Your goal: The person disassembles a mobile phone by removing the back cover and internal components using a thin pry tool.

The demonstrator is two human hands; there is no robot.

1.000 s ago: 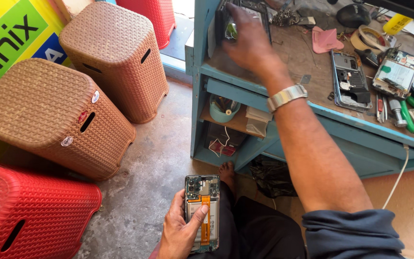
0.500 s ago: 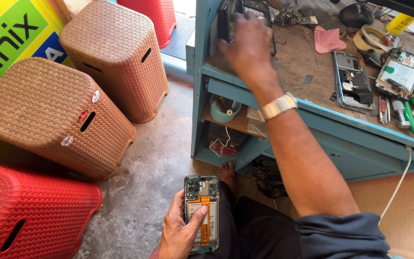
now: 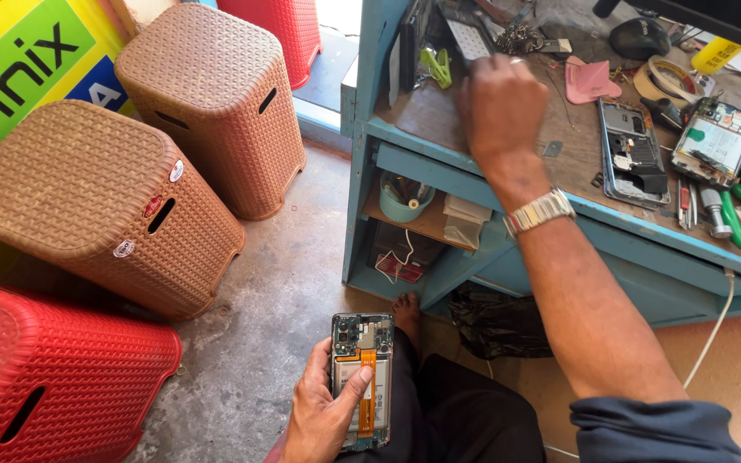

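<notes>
Opened phone gripped in left hand, low near floor. Right hand well apart, up on workbench, grip unclear. Teal cup on shelf holds tools.

Left hand curled low; right hand extended forward, fisted.

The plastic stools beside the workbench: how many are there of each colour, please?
Brown stools: 2, one near and one behind it.
Red stools: 2, one at the lower left and one partly cut off at the top edge.
Total: 4 stools.
</notes>
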